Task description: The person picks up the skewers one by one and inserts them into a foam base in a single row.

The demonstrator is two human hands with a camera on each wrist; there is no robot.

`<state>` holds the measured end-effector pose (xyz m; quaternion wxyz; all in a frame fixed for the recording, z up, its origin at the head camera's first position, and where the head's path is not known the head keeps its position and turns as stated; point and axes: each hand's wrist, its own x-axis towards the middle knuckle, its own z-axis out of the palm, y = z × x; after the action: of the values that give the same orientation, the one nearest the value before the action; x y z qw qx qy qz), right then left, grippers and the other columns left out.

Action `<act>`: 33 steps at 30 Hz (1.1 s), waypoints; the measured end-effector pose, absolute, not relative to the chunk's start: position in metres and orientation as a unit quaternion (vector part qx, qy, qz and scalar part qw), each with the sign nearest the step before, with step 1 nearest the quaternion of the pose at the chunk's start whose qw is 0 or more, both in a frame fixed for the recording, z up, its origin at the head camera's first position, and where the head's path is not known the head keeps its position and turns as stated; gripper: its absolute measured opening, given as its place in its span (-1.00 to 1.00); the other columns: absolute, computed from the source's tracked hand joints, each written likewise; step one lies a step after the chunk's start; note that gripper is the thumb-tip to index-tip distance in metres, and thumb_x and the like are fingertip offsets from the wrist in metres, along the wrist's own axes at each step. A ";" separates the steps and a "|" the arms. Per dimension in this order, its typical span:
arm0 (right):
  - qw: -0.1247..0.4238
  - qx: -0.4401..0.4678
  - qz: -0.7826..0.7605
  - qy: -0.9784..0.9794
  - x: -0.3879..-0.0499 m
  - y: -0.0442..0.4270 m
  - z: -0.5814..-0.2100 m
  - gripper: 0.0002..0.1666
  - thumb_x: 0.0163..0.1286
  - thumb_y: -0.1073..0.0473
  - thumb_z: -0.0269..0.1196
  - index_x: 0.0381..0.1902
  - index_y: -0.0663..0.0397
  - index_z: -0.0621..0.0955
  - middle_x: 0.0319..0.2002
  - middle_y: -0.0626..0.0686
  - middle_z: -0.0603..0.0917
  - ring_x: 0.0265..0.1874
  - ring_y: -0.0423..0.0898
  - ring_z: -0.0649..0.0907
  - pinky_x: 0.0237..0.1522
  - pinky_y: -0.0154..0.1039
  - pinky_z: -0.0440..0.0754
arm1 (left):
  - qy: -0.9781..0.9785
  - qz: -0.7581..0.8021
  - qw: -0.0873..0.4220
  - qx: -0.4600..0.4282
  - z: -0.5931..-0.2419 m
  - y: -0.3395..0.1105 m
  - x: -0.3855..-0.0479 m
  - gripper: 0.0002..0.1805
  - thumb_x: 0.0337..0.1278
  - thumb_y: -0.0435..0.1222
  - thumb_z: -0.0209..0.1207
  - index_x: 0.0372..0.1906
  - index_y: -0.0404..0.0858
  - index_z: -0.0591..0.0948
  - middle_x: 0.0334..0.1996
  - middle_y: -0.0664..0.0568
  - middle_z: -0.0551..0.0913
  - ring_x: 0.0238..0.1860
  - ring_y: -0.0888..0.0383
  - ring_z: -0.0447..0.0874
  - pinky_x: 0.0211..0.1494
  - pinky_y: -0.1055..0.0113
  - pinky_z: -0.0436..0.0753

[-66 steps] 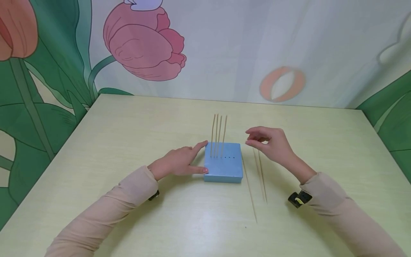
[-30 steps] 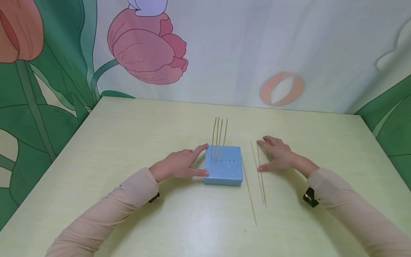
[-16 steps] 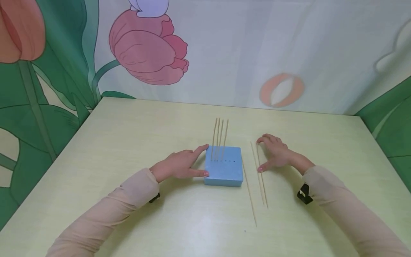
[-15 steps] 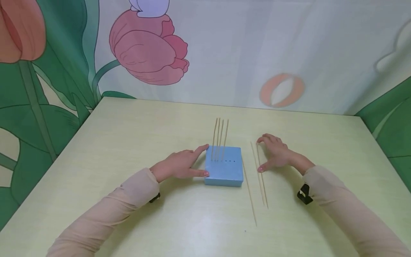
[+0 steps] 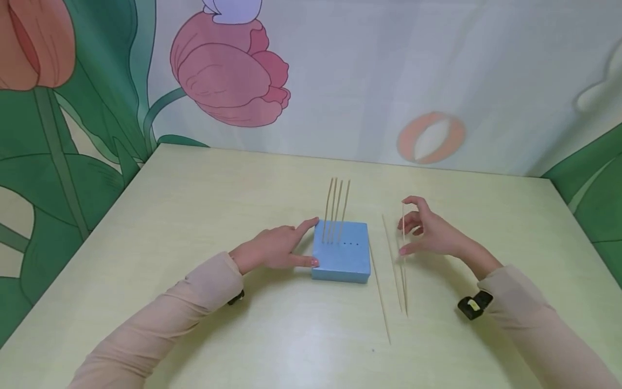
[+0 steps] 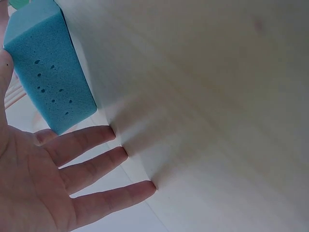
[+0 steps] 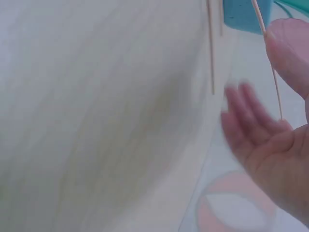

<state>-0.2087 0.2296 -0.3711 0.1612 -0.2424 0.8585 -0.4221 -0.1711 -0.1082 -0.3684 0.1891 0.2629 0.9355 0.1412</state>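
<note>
A light-blue foam block (image 5: pixel 341 259) lies on the table, with several thin wooden skewers (image 5: pixel 346 202) standing upright in a row of holes. Three holes to their right have nothing in them. My left hand (image 5: pixel 272 247) is spread at the block's left side, thumb and index finger touching its two left corners; the other fingers (image 6: pixel 91 169) are straight and touch the table. To the right of the block, my right hand (image 5: pixel 432 229) holds a skewer (image 5: pixel 403 224) between index fingertip and thumb, its far end raised. In the right wrist view that skewer (image 7: pixel 276 89) runs from thumb to index fingertip.
Two more skewers lie flat between the block and my right hand: one skewer (image 5: pixel 381 302) along the block's right edge, another skewer (image 5: pixel 392 259) farther right. Behind the table (image 5: pixel 218 183) hangs a flower-patterned backdrop (image 5: pixel 335 81).
My right hand released something near the block's right, then reached down to a lying skewer and now has its far end lifted. My left hand stays at the block.
</note>
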 end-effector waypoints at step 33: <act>-0.073 -0.263 -0.561 0.782 -0.163 0.202 -0.314 -0.75 0.05 0.50 0.29 -0.25 0.33 0.58 -0.43 -0.08 0.69 -0.46 -0.18 0.68 -0.35 -0.36 0.58 | 0.935 0.142 0.194 0.261 -0.371 -0.108 -0.172 0.00 -0.01 0.27 0.05 0.43 -0.02 -0.13 -0.13 -0.04 0.58 -0.04 0.02 0.53 -0.20 0.06 0.51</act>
<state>-0.1628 0.2016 -0.3136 -0.0727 -0.2629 0.7818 -0.5607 -0.1716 -0.1081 -0.3706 0.1940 0.2610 0.9349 0.1420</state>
